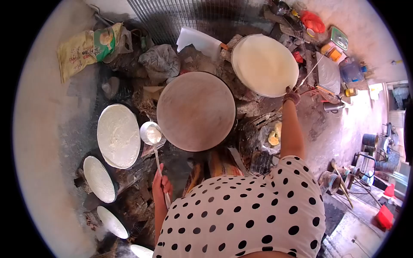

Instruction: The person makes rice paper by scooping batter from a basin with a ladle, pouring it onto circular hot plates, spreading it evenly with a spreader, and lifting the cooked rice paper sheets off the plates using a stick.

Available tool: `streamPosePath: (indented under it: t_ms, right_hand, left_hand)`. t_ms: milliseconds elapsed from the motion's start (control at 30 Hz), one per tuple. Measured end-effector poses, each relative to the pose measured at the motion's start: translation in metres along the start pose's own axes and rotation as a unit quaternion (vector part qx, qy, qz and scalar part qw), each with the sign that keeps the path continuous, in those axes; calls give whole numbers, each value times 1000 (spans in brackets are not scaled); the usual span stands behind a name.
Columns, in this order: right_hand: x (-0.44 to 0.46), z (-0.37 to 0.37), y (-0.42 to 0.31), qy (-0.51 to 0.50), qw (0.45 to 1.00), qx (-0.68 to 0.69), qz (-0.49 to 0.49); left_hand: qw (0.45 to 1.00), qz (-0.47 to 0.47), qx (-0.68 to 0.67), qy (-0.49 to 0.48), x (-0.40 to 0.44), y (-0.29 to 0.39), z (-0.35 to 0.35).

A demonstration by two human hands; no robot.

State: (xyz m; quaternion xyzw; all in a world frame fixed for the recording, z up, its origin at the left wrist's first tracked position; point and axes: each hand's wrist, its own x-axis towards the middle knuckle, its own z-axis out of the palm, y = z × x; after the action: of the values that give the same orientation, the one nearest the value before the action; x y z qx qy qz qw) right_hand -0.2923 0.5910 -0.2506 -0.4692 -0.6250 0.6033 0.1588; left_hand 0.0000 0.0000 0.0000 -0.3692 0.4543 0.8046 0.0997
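At the far left, a yellow-and-green printed plastic sack (88, 47) leans by the pale wall. Below it, four round white-topped containers (118, 136) are ranged in a curve down to the bottom edge, the uppermost being the largest. Just right of that one is the bowl of a long-handled white ladle (157, 157), with some creamy white stuff in it; the bowl sits at the left edge of the griddle, and whether they touch cannot be told. The bare left hand (163, 185) has its fingers wrapped round the ladle's handle. A crumpled grey plastic bag (159, 62) lies above the broad, round grey-brown griddle (196, 111), whose flat top shows only faint smudges. Past it, at the upper right, stands a large round disc with a smooth pale-yellow top (264, 62). Below this, a clear plastic bag with yellow lumps (274, 136) lies near the person's white, black-dotted shirt (241, 210). The right hand (291, 95) is at the disc's lower right edge, a thin pale stick (312, 70) slanting up from it; whether its fingers pinch stick, rim or both cannot be told. Farther right stands a translucent blue plastic jug (352, 72).
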Motion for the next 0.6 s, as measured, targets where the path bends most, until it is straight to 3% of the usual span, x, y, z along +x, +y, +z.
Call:
streamPosePath:
  t_ms: [33, 67, 100, 200, 433, 500, 600]
  right_hand:
    - [-16, 7, 9, 45, 970, -241, -6]
    - [-5, -4, -20, 82, 928, -362, -33]
    - [1, -13, -49, 126, 868, -477, -51]
    - [-57, 0, -72, 151, 868, -471, 35]
    - [-99, 43, 17, 148, 921, -354, -71]
    - [-127, 70, 48, 90, 941, -290, -147]
    - [-197, 113, 94, -126, 965, -90, -212]
  left_hand:
    - [1000, 5, -15, 4, -6, 3, -10]
    - [999, 9, -31, 7, -12, 6, -17]
    - [997, -9, -72, -30, 25, -45, 20]
    - [995, -2, -100, -9, 19, -47, 12]
    - [961, 51, -274, -2, -41, -52, -42]
    - [926, 102, -363, 19, -68, -83, -74]
    - [854, 130, -502, -38, -99, -114, -131]
